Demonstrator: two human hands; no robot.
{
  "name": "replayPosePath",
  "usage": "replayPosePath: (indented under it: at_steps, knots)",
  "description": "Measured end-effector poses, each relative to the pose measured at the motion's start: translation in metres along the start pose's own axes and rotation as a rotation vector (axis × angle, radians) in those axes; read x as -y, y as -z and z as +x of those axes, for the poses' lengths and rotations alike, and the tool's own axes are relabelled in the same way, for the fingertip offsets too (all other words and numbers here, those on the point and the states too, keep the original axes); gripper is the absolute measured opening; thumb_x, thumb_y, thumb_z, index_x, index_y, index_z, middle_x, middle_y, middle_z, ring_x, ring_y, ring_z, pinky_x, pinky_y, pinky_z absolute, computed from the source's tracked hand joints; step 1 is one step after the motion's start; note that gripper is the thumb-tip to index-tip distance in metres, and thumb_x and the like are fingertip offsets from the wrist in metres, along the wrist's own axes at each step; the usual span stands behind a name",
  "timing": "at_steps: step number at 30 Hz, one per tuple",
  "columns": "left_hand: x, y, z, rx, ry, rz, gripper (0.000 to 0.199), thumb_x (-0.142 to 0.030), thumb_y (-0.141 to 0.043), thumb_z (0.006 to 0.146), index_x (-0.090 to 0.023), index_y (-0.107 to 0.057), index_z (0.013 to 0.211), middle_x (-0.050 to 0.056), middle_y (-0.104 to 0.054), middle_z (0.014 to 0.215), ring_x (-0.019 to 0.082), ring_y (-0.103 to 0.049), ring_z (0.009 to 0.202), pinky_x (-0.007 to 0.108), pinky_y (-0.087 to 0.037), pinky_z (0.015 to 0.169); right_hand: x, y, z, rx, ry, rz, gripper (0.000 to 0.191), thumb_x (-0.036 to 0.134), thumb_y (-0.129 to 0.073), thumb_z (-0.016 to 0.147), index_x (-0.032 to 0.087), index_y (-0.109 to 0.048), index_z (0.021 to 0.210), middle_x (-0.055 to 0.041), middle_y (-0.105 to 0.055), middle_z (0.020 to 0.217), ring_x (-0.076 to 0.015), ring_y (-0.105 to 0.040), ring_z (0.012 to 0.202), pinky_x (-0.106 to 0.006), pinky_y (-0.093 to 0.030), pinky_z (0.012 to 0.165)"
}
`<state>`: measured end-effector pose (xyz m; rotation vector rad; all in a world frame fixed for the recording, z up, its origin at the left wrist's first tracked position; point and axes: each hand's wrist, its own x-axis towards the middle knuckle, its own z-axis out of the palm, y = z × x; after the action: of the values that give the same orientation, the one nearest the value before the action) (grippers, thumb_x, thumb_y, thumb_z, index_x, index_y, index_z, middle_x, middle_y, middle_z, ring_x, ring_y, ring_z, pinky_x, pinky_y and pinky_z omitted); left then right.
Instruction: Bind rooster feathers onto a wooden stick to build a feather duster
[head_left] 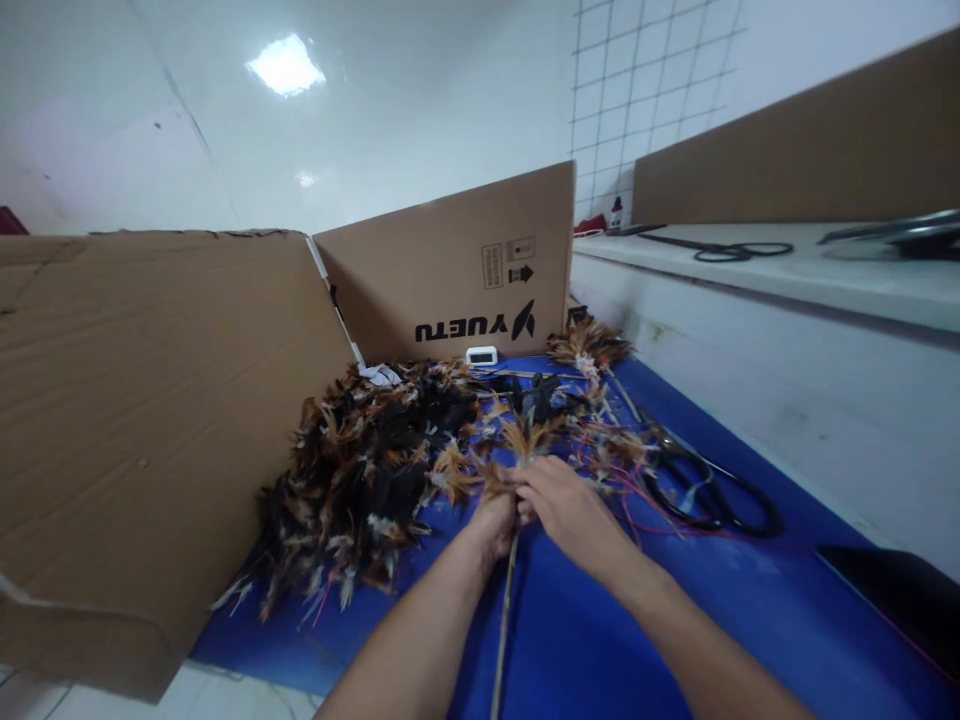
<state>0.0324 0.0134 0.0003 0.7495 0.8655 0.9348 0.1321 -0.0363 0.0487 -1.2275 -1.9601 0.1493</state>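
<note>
A thin stick (504,625) runs from the bottom of the view up into my hands. My left hand (495,522) is closed around its upper part. From above, my right hand (561,500) meets the left, its fingers pinched at the base of some brown feathers (525,438) that fan out beyond the stick's end. My fingers partly hide the spot where feathers and stick meet. Left of my hands lies a large heap of black and brown feathers (367,470). Pink strings (630,490) and loose feather tufts lie to the right.
Black-handled scissors (709,490) lie on the blue surface (585,640) at right. Cardboard panels (450,270) stand behind and left. A small white digital display (481,356) sits at the back. Another pair of scissors (739,250) rests on the white ledge (825,285). A feather bundle (592,342) lies far back.
</note>
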Motion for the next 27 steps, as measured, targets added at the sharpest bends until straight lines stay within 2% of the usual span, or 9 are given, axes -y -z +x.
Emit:
replayPosePath:
  at_steps: [3, 5, 8, 13, 19, 22, 27]
  knots:
    - [-0.006, 0.000, -0.001, 0.182, -0.044, 0.007, 0.024, -0.035, -0.059, 0.069, -0.012, -0.050, 0.069, -0.002, -0.046, 0.055, 0.000, -0.025, 0.038, 0.015, -0.011, 0.036, -0.012, 0.005, 0.006, -0.172, -0.324, 0.318, 0.010, 0.024, -0.046, 0.080, 0.018, -0.055, 0.078, -0.0009, -0.058, 0.069, -0.0140, -0.053, 0.064, -0.028, -0.044, 0.061]
    - [-0.009, 0.000, -0.002, 0.197, -0.052, 0.020, 0.028, -0.038, -0.059, 0.069, -0.012, -0.050, 0.073, -0.001, -0.049, 0.058, -0.001, -0.024, 0.036, 0.016, -0.008, 0.036, -0.021, 0.007, 0.010, -0.300, -0.500, 0.547, 0.012, 0.029, -0.052, 0.075, 0.017, -0.054, 0.073, 0.0017, -0.054, 0.063, -0.0108, -0.049, 0.055, -0.024, -0.041, 0.054]
    - [-0.010, 0.000, -0.002, 0.178, -0.044, 0.043, 0.030, -0.040, -0.060, 0.070, -0.012, -0.049, 0.075, -0.002, -0.049, 0.059, -0.001, -0.023, 0.036, 0.015, -0.008, 0.035, -0.032, 0.005, 0.012, -0.421, -0.635, 0.796, 0.016, 0.031, -0.059, 0.068, 0.016, -0.053, 0.066, 0.0042, -0.049, 0.057, -0.0078, -0.043, 0.049, -0.021, -0.036, 0.049]
    - [-0.009, 0.001, -0.001, 0.181, -0.042, 0.030, 0.031, -0.041, -0.060, 0.071, -0.012, -0.048, 0.074, -0.002, -0.050, 0.060, -0.002, -0.025, 0.035, 0.014, -0.009, 0.034, -0.038, -0.001, 0.010, -0.377, -0.737, 1.047, 0.022, 0.030, -0.064, 0.062, 0.016, -0.048, 0.057, 0.0047, -0.048, 0.051, -0.0066, -0.042, 0.045, -0.020, -0.035, 0.045]
    - [-0.009, 0.001, -0.002, 0.211, -0.068, 0.015, 0.030, -0.039, -0.059, 0.071, -0.011, -0.049, 0.073, -0.001, -0.049, 0.061, -0.002, -0.027, 0.036, 0.014, -0.008, 0.034, -0.040, -0.008, 0.007, -0.214, -0.863, 0.961, 0.014, 0.024, -0.061, 0.063, 0.013, -0.054, 0.058, 0.0006, -0.053, 0.050, -0.0071, -0.046, 0.044, -0.019, -0.034, 0.040]
    - [-0.009, 0.001, -0.004, 0.218, -0.071, 0.023, 0.030, -0.039, -0.058, 0.072, -0.011, -0.050, 0.073, 0.000, -0.050, 0.062, -0.001, -0.028, 0.036, 0.014, -0.008, 0.034, -0.041, -0.011, 0.006, -0.156, -0.858, 0.948, 0.016, 0.024, -0.062, 0.062, 0.014, -0.051, 0.055, 0.0021, -0.050, 0.045, -0.0064, -0.044, 0.041, -0.018, -0.032, 0.039]
    - [-0.008, 0.000, -0.004, 0.233, -0.081, 0.020, 0.028, -0.038, -0.056, 0.073, -0.010, -0.051, 0.076, 0.003, -0.054, 0.067, -0.001, -0.030, 0.037, 0.014, -0.008, 0.033, -0.039, -0.015, 0.005, -0.129, -0.856, 0.942, 0.022, 0.029, -0.063, 0.061, 0.015, -0.048, 0.054, 0.0036, -0.049, 0.043, -0.0052, -0.040, 0.039, -0.018, -0.029, 0.039]
